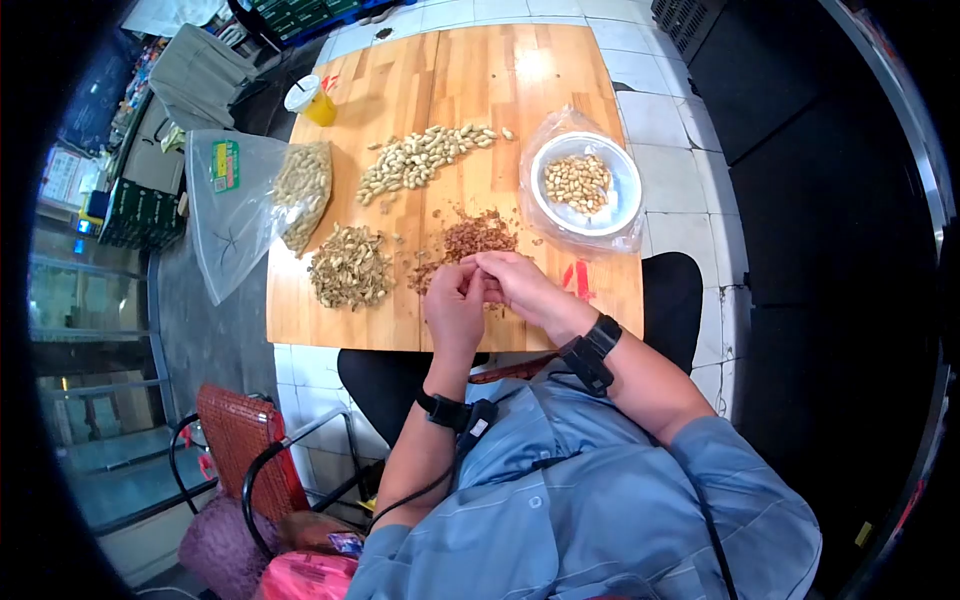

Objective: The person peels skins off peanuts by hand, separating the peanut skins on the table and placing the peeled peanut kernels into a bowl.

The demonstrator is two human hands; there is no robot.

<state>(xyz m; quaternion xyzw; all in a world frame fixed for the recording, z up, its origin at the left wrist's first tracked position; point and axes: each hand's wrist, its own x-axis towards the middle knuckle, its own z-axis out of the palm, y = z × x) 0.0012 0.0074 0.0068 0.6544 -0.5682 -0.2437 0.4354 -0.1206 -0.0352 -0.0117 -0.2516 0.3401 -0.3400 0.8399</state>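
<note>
My left hand (454,312) and my right hand (515,282) meet over the near edge of the table, fingertips pinched together. Whatever small thing they hold is hidden by the fingers. Just beyond them lies a heap of reddish-brown peanut skins (480,234). To its left is a pile of broken peanut shells (350,268). Farther back, unshelled peanuts (420,160) are spread in a band. On the right, a white bowl (632,190) lined around with clear plastic holds pale shelled peanuts (577,184).
A clear plastic bag (235,215) with more unshelled peanuts overhangs the left edge of the wooden table (500,80). A lidded cup of yellow drink (318,106) stands at the back left. A reddish chair (245,440) is at lower left, a dark cabinet (830,200) at right.
</note>
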